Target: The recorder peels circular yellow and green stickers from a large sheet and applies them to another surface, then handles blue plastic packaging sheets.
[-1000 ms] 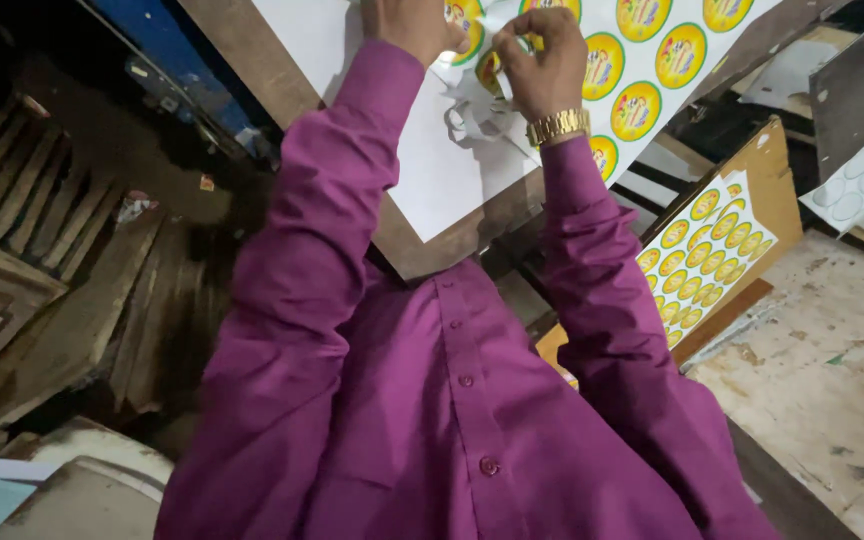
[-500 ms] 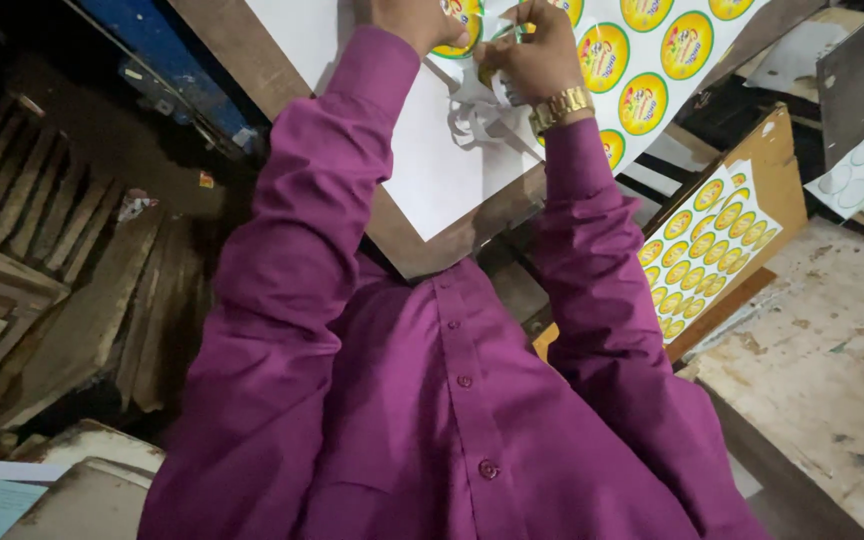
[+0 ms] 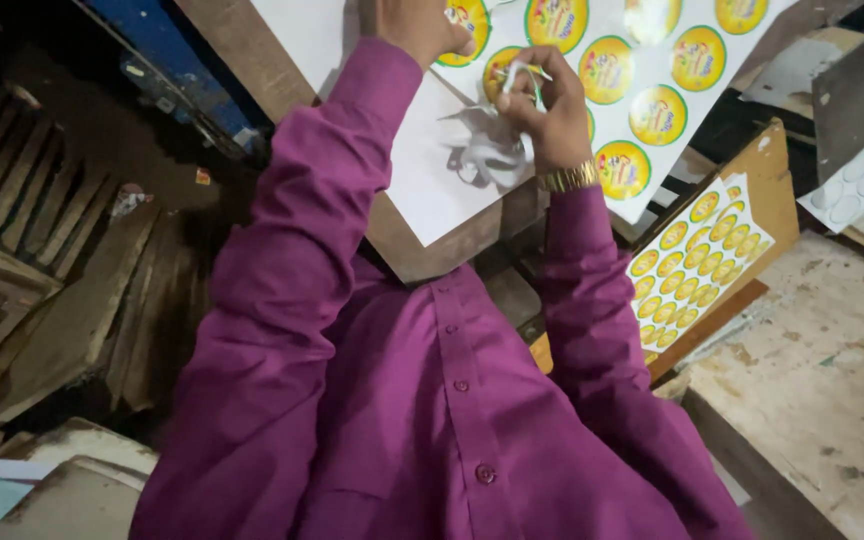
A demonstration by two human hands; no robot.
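A white sheet of round yellow stickers with green rims (image 3: pixel 652 70) lies on a brown board (image 3: pixel 432 250) in front of me. My left hand (image 3: pixel 414 25) presses down on the sheet beside one sticker at the top edge of the view. My right hand (image 3: pixel 540 100), with a gold watch on the wrist, is closed on a thin strip of peeled sticker trim (image 3: pixel 524 75). More curled white trim (image 3: pixel 482 150) hangs just under that hand. My purple sleeves and shirt fill the lower half of the view.
A second sheet of small yellow stickers (image 3: pixel 697 265) lies on a brown board at the right. A worn concrete ledge (image 3: pixel 822 380) runs along the lower right. Wooden slats (image 3: pixel 22 230) lie at the left, and a blue bar (image 3: pixel 177 70) stands at the top left.
Both hands sit lower in the view now. My right hand has drawn back from the sheet a little, with the peeled trim in it. My left hand stays pressed on the sheet.
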